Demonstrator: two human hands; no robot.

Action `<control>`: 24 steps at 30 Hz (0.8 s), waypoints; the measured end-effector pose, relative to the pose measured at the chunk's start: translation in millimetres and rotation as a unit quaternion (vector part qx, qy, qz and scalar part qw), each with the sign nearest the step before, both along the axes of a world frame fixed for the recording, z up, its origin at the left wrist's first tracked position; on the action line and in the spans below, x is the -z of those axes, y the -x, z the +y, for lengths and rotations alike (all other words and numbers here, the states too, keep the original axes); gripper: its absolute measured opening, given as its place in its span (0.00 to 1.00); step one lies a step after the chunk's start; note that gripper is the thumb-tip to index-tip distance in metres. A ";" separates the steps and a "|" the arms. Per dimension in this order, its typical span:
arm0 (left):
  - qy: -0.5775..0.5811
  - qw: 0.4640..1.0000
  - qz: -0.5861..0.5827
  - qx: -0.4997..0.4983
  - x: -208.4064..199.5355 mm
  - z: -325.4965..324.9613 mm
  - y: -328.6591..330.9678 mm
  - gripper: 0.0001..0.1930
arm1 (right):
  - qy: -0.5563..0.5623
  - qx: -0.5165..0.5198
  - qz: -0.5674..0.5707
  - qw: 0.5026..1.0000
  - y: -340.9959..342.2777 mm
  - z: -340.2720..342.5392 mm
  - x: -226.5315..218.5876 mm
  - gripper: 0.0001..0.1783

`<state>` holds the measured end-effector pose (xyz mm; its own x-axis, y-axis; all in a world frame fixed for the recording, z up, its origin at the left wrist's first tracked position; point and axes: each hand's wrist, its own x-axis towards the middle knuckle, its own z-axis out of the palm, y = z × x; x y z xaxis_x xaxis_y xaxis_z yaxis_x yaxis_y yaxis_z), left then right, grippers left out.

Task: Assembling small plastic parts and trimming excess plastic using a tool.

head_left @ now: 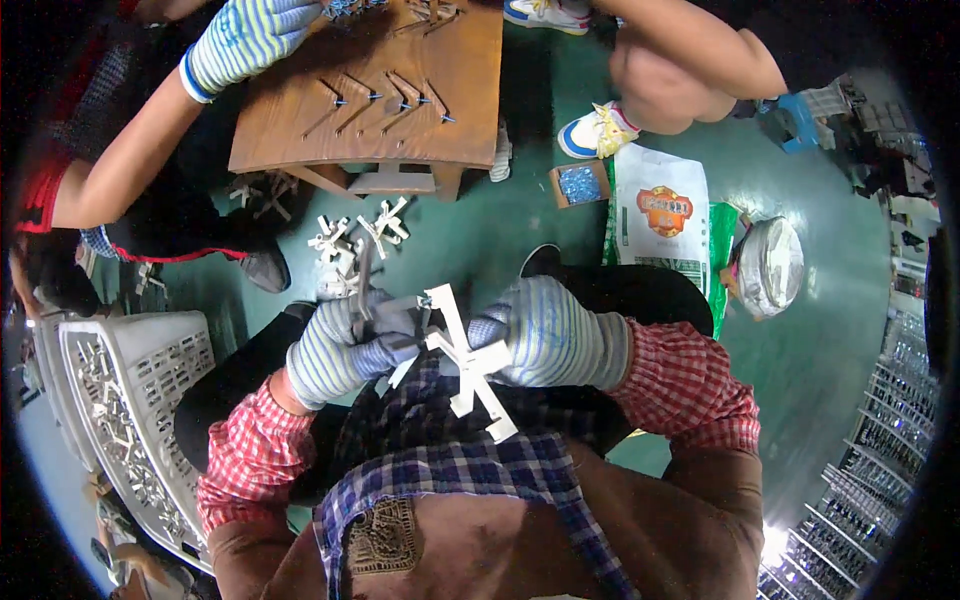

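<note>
My right hand (pixel 560 335), in a striped knit glove, pinches a white cross-shaped bracket (pixel 470 365) that hangs tilted over my lap. My left hand (pixel 345 345), gloved the same way, is closed around a grey bent metal bar (pixel 363 265), one part of which sticks up past the fingers. A short metal end reaches from the left glove to the bracket's upper tip, where a small dark piece sits; whether they are joined I cannot tell. A thin white piece shows below my left fingertips.
Loose white brackets (pixel 345 240) lie on the green floor ahead. A wooden table (pixel 440 130) holds several bent bars with blue-tipped screws. A white crate (pixel 175 340) of metal parts stands at left. A box of blue screws (pixel 580 185) and a sack (pixel 660 210) are ahead right. Two co-workers sit nearby.
</note>
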<state>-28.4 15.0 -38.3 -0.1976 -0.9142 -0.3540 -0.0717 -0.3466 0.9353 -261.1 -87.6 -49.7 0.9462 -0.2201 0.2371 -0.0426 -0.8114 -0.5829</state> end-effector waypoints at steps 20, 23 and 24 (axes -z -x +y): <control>0.067 0.991 0.013 0.117 -3.7 -17.6 -23.4 0.10 | -0.230 0.001 0.045 0.972 -2.8 -12.0 -5.9 0.09; 0.057 0.996 0.000 0.062 -9.8 -18.5 -24.9 0.10 | -0.369 0.103 0.139 0.913 9.1 -12.3 22.8 0.16; 0.022 0.999 -0.002 0.047 -6.2 -16.8 -26.5 0.10 | -0.234 0.043 0.128 0.963 3.4 -15.8 15.5 0.13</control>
<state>-1.8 -1.8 -32.1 -0.2823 -0.9063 -0.3145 -0.1057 -0.2965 0.9492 -264.4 -103.5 -65.1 0.9337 -0.3269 -0.1459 -0.2893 -0.4487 -0.8456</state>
